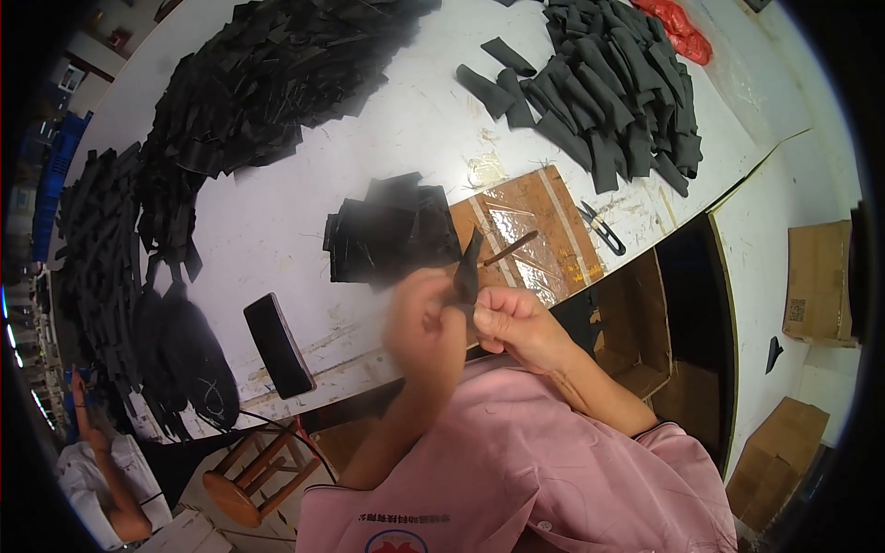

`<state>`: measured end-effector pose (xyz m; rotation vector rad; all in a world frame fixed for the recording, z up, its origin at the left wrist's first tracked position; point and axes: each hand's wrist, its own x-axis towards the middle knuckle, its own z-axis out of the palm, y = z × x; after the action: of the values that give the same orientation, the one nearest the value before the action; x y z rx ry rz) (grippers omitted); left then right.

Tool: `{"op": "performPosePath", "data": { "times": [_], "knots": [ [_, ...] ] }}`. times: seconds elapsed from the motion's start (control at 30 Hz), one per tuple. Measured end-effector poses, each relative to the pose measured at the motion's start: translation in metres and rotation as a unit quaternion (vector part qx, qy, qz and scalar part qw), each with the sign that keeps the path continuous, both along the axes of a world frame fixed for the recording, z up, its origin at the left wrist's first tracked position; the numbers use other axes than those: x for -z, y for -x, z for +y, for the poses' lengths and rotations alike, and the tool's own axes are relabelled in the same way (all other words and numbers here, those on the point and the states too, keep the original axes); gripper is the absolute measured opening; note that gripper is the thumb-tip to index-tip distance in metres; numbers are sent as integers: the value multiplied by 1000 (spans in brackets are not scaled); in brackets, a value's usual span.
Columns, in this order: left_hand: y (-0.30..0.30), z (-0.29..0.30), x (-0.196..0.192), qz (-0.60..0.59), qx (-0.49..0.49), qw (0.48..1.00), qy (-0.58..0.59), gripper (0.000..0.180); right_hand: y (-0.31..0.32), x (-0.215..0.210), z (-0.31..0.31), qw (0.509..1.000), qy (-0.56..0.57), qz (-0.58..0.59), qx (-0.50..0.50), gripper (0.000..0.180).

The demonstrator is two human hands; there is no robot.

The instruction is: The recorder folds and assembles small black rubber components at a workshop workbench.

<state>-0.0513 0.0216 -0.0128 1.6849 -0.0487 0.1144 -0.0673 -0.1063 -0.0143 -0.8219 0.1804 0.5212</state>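
Observation:
Between my two hands, over the table's front edge, stands a small black fabric piece (pixel 468 269), its upper end pointing up and folded narrow. My right hand (pixel 518 323) is closed in a pinch at the lower end of the piece. Smeared by motion, my left hand (pixel 424 323) is curled against the left side of the same piece; whether its fingers grip it cannot be made out. Just beyond the hands lies a brown board (pixel 562 217) partly covered with clear tape, with a thin brown stick (pixel 512 249) over it. Flat black fabric pieces (pixel 387 230) are stacked left of the board.
Black thread snips (pixel 603 229) lie right of the board, a phone (pixel 278 346) to the left. Dark fabric heaps (pixel 277 74) cover the far left; dark tube-shaped pieces (pixel 618 92) lie far right. Cardboard boxes (pixel 820 281) stand right, a wooden stool (pixel 253 479) below left. Another person (pixel 106 479) is at far left.

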Motion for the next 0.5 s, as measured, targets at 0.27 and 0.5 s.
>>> {"op": "performPosePath", "data": {
  "times": [0.27, 0.5],
  "knots": [
    [-5, 14, -21, 215, 153, 927, 266, 38, -1, -5, -6, 992, 92, -47, 68, 16],
    [2, 13, -44, 149, 294, 923, 196, 51, -5, -14, -11, 975, 64, -173, 123, 11]
  ]
}}
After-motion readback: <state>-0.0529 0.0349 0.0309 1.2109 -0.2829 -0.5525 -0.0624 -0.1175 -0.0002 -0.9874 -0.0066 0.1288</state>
